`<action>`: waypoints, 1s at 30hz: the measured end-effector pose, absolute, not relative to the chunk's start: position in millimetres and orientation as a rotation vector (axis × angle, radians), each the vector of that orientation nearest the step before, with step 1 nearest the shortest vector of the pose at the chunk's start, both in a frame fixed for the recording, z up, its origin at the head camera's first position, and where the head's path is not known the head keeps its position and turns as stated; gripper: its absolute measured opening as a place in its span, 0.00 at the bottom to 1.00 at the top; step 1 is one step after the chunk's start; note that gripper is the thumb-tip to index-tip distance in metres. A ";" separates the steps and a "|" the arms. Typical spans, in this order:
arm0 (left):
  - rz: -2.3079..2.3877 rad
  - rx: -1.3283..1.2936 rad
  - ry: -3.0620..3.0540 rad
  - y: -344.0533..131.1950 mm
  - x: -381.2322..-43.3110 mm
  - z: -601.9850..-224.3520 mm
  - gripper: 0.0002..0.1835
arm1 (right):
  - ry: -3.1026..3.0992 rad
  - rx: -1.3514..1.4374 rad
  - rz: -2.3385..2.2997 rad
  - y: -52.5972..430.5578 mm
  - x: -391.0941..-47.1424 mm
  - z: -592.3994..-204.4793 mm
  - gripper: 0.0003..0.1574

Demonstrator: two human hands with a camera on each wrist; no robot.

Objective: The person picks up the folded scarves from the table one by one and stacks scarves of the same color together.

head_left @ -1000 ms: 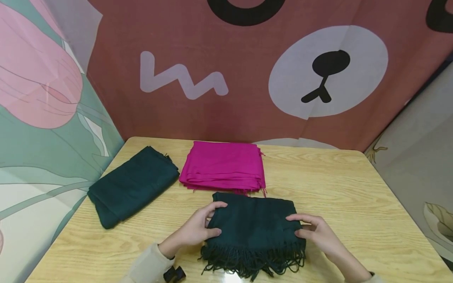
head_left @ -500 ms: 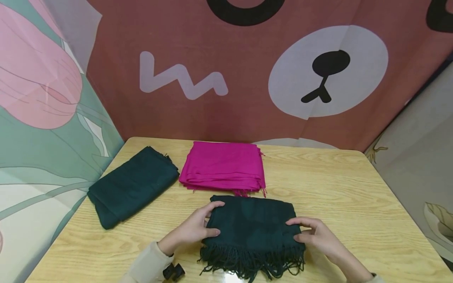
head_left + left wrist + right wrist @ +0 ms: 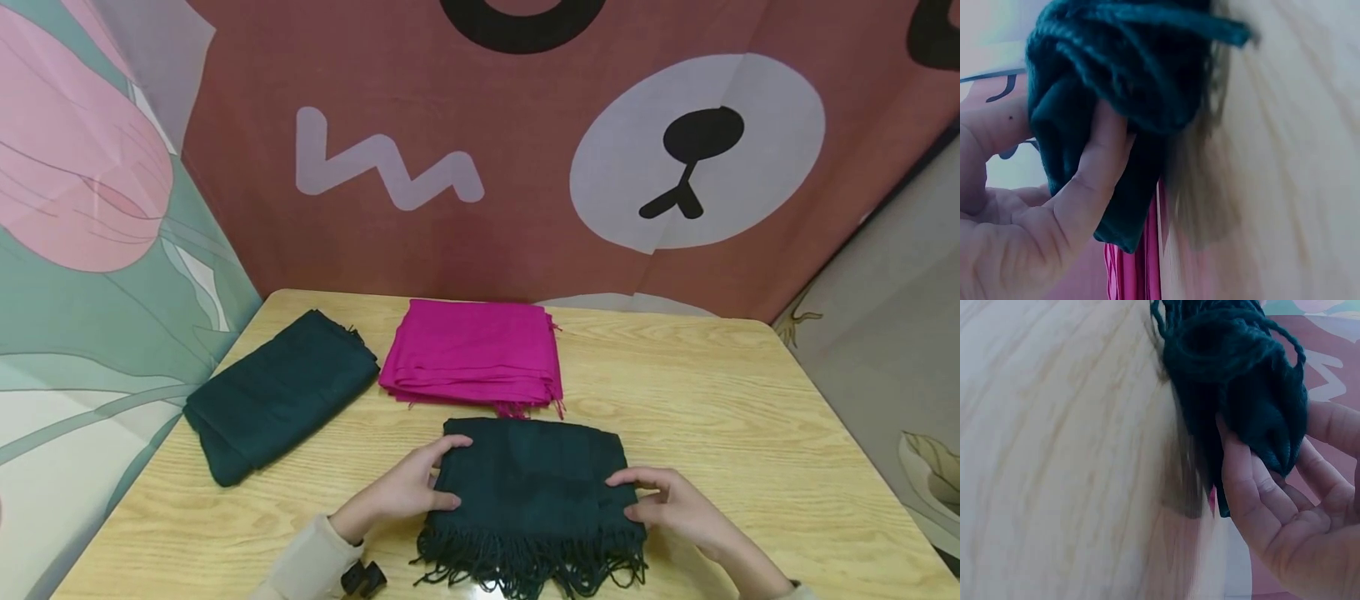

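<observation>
A folded dark green scarf (image 3: 528, 475) lies at the front middle of the table, its fringe toward the person. My left hand (image 3: 408, 487) grips its left side, forefinger on top near the far corner. In the left wrist view the thumb (image 3: 1100, 162) is tucked between the folds. On the opposite side my right hand (image 3: 671, 508) holds the right edge. The right wrist view shows the right hand (image 3: 1310, 519) with its thumb (image 3: 1238, 469) slipped into the layers and the other fingers on the outer side.
A folded magenta scarf (image 3: 474, 350) lies just behind the green one. Another folded dark green cloth (image 3: 281, 396) sits at an angle on the left. A small black object (image 3: 363, 577) is by the left sleeve. Printed cloth (image 3: 450, 242) hangs behind the wooden table (image 3: 712, 400).
Both hands have drawn the green scarf slightly toward the person, away from the magenta scarf. The left hand has shifted a little left and the right hand slightly down.
</observation>
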State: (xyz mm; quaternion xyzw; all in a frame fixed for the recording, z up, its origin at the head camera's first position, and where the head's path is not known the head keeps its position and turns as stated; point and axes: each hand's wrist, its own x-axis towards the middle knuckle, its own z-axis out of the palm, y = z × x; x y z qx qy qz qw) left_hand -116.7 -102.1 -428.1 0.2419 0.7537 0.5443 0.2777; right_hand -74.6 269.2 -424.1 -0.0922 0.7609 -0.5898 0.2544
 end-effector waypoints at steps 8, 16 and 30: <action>1.324 0.743 2.063 -106.0 -115.7 -428.0 0.35 | 1.990 -0.289 -1.595 274.5 -77.2 -429.3 0.22; 1.326 0.651 2.014 -113.2 -116.9 -430.8 0.35 | 2.004 -0.322 -1.559 277.8 -77.3 -430.6 0.24; 1.351 0.713 2.080 -126.7 -119.7 -430.8 0.26 | 2.171 -0.398 -1.497 288.2 -78.3 -424.6 0.20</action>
